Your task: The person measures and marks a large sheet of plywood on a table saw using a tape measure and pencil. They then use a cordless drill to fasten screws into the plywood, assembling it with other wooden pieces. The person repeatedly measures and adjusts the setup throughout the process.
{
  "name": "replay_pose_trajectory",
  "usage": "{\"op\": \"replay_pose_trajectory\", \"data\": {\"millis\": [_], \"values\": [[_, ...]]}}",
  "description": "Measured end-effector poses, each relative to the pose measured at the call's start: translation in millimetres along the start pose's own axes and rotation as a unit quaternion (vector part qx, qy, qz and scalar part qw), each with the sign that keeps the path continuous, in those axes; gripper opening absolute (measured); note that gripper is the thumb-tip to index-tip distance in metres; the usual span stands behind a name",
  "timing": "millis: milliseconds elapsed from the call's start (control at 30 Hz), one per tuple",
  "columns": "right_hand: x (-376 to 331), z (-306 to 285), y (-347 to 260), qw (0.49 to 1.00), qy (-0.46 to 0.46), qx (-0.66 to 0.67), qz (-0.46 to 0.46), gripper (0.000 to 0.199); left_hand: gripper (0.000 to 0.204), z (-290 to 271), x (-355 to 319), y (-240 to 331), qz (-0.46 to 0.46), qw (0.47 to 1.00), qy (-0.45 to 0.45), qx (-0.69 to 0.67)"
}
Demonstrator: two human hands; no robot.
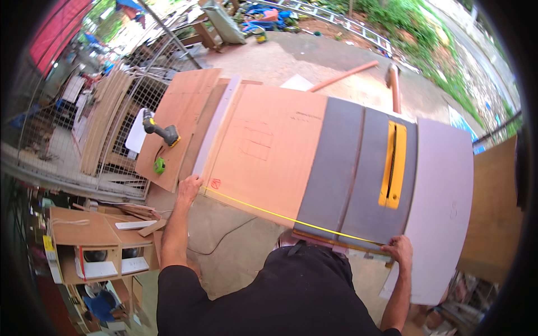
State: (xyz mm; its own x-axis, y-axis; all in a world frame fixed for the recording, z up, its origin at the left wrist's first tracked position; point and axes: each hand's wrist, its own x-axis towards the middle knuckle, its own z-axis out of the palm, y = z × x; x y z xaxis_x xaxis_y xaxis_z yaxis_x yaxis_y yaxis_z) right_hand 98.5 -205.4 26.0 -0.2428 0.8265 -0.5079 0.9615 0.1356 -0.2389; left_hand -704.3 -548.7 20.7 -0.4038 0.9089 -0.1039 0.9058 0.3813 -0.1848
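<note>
You are stretching a yellow tape measure [291, 218] along the near edge of the brown board [263, 145] and on across the grey table saw [347, 168]. Your left hand [189, 187] is pressing the tape's far end at the board's corner, fingers together and flat — your right hand [399, 247] is gripping the other end, fingers curled shut on it. Judging by this, keeping the tape taut and parallel to the edge is mattering most — any sag is spoiling the reading.
</note>
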Motion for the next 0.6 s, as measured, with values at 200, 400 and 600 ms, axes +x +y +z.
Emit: {"op": "replay_pose_trajectory", "data": {"millis": [200, 400, 600], "values": [[86.5, -82.0, -10.7, 0.998, -0.002, 0.061, -0.033, 0.042, 0.011, -49.5, 104.2, 1.4, -0.002, 0.995, 0.1, -0.022], [178.4, -162.4, -22.2, 0.981, 0.12, 0.077, -0.128, 0.033, 0.015, -66.7, 259.3, 11.8, -0.034, 0.984, 0.147, -0.097], [261.1, -197.2, -44.7, 0.962, 0.24, 0.007, -0.131, 0.028, 0.027, -2.4, 421.3, -1.0, -0.14, 0.979, 0.103, -0.104]]}}
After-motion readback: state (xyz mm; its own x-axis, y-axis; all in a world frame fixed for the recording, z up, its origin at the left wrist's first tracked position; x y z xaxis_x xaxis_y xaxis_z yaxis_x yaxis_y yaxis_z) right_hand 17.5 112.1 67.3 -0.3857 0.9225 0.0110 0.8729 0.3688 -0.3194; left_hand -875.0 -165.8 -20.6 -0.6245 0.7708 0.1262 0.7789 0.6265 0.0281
